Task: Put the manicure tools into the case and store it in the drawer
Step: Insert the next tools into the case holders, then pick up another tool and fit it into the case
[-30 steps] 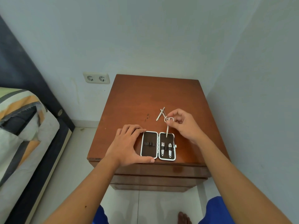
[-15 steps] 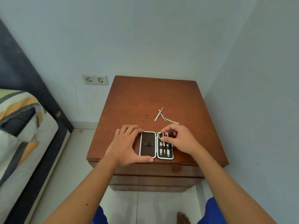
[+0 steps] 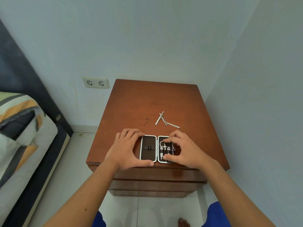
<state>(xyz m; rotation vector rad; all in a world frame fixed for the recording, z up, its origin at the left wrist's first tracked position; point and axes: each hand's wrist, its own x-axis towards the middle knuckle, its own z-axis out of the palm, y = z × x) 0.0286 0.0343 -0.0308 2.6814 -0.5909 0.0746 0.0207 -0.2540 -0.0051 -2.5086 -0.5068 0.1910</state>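
Observation:
A small black manicure case (image 3: pixel 148 149) with a white rim lies open near the front edge of the brown nightstand (image 3: pixel 147 99). My left hand (image 3: pixel 124 149) grips its left half by the far and near edges. My right hand (image 3: pixel 185 149) rests over the right half, with finger and thumb pinching the silver scissors (image 3: pixel 162 145) that lie among other tools in the slots. Three loose metal tools lie behind the case: tweezers (image 3: pixel 159 118), a thin pick (image 3: pixel 164 120) crossing them, and a file (image 3: pixel 173 125).
Closed drawer fronts (image 3: pixel 155 176) stack below the nightstand top. A wall stands close on the right, and a double socket (image 3: pixel 95 82) is on the back wall. A bed with striped bedding (image 3: pixel 19 128) is at the left. My bare foot (image 3: pixel 183 222) is on the tiled floor.
My right hand carried the scissors from behind the case down into its right half and now presses on them there. My left hand has stayed on the case.

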